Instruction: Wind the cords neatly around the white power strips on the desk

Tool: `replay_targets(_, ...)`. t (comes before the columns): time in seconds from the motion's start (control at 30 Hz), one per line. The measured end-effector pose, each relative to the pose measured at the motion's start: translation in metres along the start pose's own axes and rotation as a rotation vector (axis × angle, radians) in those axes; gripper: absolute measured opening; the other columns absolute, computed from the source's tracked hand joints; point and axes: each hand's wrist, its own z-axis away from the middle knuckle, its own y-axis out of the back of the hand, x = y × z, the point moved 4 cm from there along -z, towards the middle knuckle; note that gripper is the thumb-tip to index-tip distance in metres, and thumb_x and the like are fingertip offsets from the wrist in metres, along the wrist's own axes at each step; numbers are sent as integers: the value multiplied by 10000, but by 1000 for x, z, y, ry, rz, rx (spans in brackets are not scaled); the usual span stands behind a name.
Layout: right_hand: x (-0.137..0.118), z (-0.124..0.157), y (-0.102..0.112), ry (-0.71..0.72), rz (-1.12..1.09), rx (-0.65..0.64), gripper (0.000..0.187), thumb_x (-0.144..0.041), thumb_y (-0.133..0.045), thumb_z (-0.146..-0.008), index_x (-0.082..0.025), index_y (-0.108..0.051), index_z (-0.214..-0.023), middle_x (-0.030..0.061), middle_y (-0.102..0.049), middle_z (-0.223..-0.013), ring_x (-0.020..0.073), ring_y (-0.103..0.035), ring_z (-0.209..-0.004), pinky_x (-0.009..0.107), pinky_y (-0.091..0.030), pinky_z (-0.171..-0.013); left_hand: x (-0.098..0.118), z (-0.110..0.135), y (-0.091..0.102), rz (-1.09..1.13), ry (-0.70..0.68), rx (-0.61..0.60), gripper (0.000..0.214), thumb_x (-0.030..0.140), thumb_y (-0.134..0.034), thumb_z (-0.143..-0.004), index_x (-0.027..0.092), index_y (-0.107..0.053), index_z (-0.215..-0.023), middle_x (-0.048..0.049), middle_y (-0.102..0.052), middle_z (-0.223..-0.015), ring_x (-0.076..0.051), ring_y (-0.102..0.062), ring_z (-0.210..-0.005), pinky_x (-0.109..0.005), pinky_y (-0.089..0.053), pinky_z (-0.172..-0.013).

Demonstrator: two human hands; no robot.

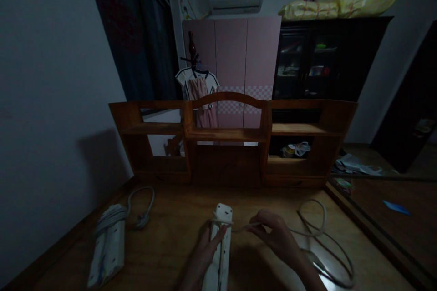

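Left hand (205,251) on power strip (222,218) — right hand (278,236) pinches cord (239,228); bare desk (164,236) leftward.

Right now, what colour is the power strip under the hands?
White power strip, white cord; head view, dim light.

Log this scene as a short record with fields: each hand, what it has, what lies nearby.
lighting: dim
left hand: lies on the power strip at the middle of the desk; grip unclear
right hand: pinches the strip's cord, which loops off to the right
second power strip: on the desk's left, its own lead wound around it
behind: wooden shelf unit
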Motion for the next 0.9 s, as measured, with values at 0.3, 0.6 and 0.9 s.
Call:
replay_targets(0.3, 2, 3, -7, 224, 331, 183, 107, -229, -542, -938, -188, -633, -900, 33, -587, -723, 170, -537, -670, 277, -334, -621, -17, -15, 2, 17, 45, 9, 715, 639, -643, -685, 202, -526, -1240, -121, -533, -1340, -272, -515, -1222, -351, -436, -975)
replay_targets(0.6, -10, 7, 5, 268, 489, 163, 107, -219, -559, -934, -185, -576, -833, 8, -559, -688, 148, -512, -620, 277, -311, -600, -21, -17, -11, 67, 113, -171, 785, 676, -664, -632, 190, -539, -1236, -127, -664, -1102, -265, -679, -859, -359, -547, -723)
replay_targets(0.9, -31, 16, -5, 403, 491, 125, 228, -218, -501, -962, -169, -555, -745, 7, -545, -640, 132, -502, -559, 271, -283, -532, 4, -5, -22, 32, 54, -243, 673, 630, -692, -640, 143, -626, -1100, -89, -695, -831, -216, -663, -728, -301, -526, -662)
